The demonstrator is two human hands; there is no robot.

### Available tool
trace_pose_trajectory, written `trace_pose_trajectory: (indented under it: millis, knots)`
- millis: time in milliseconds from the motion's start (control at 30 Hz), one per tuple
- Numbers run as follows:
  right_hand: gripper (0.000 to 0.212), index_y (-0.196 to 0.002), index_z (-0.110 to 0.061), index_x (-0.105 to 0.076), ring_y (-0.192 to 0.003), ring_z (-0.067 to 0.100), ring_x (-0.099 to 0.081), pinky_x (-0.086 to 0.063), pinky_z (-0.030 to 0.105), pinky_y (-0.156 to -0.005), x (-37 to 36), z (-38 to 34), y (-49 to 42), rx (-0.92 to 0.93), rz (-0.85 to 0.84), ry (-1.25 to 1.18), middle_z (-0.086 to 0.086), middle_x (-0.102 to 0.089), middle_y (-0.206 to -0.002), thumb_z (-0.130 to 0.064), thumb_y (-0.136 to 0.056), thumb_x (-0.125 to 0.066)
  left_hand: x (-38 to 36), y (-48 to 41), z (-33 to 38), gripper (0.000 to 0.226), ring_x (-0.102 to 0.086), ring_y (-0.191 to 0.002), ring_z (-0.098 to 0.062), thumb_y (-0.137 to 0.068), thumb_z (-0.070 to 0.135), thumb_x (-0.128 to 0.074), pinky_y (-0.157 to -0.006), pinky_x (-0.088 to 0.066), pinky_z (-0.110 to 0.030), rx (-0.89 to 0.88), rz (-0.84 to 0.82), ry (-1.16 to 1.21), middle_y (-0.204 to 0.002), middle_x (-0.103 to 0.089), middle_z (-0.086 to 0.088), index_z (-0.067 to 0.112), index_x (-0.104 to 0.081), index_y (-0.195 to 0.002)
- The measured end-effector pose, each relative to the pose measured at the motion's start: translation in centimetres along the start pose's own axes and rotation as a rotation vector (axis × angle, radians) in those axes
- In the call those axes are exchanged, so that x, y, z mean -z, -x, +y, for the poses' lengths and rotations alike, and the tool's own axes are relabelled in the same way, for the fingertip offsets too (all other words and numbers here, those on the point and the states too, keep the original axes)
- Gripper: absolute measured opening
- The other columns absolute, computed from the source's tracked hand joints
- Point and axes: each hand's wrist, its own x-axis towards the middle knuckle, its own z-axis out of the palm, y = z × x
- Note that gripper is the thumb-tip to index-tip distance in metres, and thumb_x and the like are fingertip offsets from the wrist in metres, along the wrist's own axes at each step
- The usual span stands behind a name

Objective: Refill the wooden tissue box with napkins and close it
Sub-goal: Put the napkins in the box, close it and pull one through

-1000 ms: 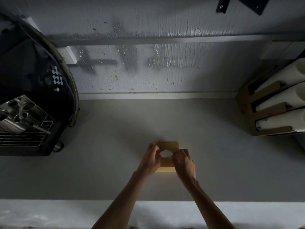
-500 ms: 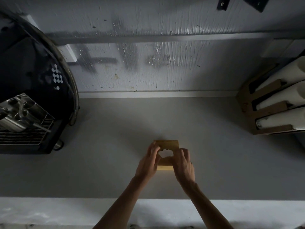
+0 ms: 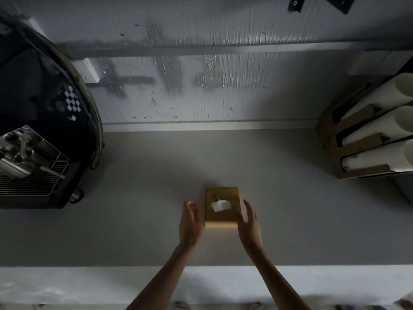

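Note:
The wooden tissue box (image 3: 221,195) stands on the grey counter (image 3: 279,209) in the middle, its lid on top. A white napkin (image 3: 220,205) shows through the round hole in the lid. My left hand (image 3: 190,222) hovers just left of the box with relaxed fingers, holding nothing. My right hand (image 3: 250,224) is at the box's right side, fingers straight, its fingertips close to or just touching the edge; I cannot tell which.
A black espresso machine (image 3: 40,130) with a metal drip grate fills the left. At the right stands a cardboard rack (image 3: 357,153) with white cup stacks. The grey wall (image 3: 201,86) runs behind, and the counter's pale front edge (image 3: 89,285) is near me.
Both hands have come off the box's lid and spread apart to its sides. The napkin in the hole is now uncovered.

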Motion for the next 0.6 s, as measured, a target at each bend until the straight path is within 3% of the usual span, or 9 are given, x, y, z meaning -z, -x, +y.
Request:
trace_pose_trajectory:
  millis: [100, 133, 200, 267, 367, 500, 600]
  knots:
    - [0.082, -0.142, -0.014, -0.044, -0.136, 0.024, -0.042, -0.030, 0.038, -0.115, -0.7, 1.2, -0.2, -0.218, -0.134, -0.277, 0.007, -0.046, -0.147, -0.071, -0.084, -0.044, -0.4, -1.1, 0.3, 0.041, -0.050, -0.060, -0.010, -0.086, 0.061, -0.051, -0.060, -0.041, -0.026, 0.313, -0.317, 0.358, -0.077, -0.057, -0.001, 0.021, -0.059, -0.088]
    - [0.092, -0.142, -0.016, -0.044, -0.137, 0.023, -0.041, -0.029, 0.044, -0.116, -1.2, 1.9, -0.3, -0.237, -0.161, -0.341, 0.007, -0.046, -0.147, -0.081, -0.077, -0.042, -0.6, -1.2, 0.5, 0.040, -0.047, -0.062, -0.011, -0.085, 0.059, -0.054, -0.062, -0.041, -0.027, 0.405, -0.378, 0.429, -0.074, -0.054, 0.000, 0.020, -0.061, -0.089]
    - [0.093, -0.143, -0.021, -0.043, -0.138, 0.022, -0.040, -0.030, 0.050, -0.115, -2.3, 3.1, -0.6, -0.262, -0.177, -0.401, 0.005, -0.046, -0.148, -0.084, -0.074, -0.040, -0.9, -1.0, 1.3, 0.021, -0.049, -0.068, -0.011, -0.084, 0.036, -0.062, -0.070, -0.044, -0.029, 0.481, -0.394, 0.468, -0.070, -0.059, 0.006, 0.017, -0.066, -0.089]
    - [0.086, -0.140, -0.021, -0.047, -0.135, 0.021, -0.044, -0.032, 0.050, -0.114, -2.7, 3.6, -0.7, -0.254, -0.168, -0.404, 0.006, -0.050, -0.144, -0.081, -0.078, -0.040, -1.3, -0.8, 1.8, 0.010, -0.055, -0.068, -0.010, -0.074, 0.019, -0.061, -0.072, -0.044, -0.031, 0.464, -0.332, 0.487, -0.063, -0.067, 0.012, 0.020, -0.070, -0.076]
    - [0.078, -0.134, -0.021, -0.054, -0.128, 0.022, -0.052, -0.039, 0.049, -0.110, -2.2, 2.7, -0.4, -0.221, -0.115, -0.403, 0.006, -0.059, -0.135, -0.076, -0.081, -0.040, -1.4, 0.0, 1.6, 0.019, -0.059, -0.067, -0.009, -0.086, 0.006, -0.063, -0.059, -0.046, -0.021, 0.354, -0.282, 0.467, -0.071, -0.068, 0.010, 0.022, -0.068, -0.076]
    - [0.077, -0.133, -0.024, -0.056, -0.124, 0.019, -0.055, -0.044, 0.047, -0.106, -1.7, 2.3, -0.2, -0.208, -0.089, -0.359, 0.003, -0.062, -0.132, -0.076, -0.079, -0.041, -1.4, 0.6, 1.5, 0.015, -0.060, -0.073, -0.003, -0.089, 0.008, -0.061, -0.055, -0.046, -0.009, 0.268, -0.224, 0.395, -0.085, -0.068, 0.007, 0.021, -0.065, -0.096]
    - [0.059, -0.133, -0.030, -0.055, -0.122, 0.016, -0.056, -0.048, 0.044, -0.102, -1.4, 2.1, 0.0, -0.140, -0.079, -0.274, -0.003, -0.061, -0.133, -0.066, -0.088, -0.042, -1.3, 0.5, 1.5, 0.018, -0.063, -0.078, -0.008, -0.090, 0.010, -0.061, -0.063, -0.049, -0.016, 0.246, -0.220, 0.382, -0.089, -0.070, 0.007, 0.028, -0.066, -0.094]
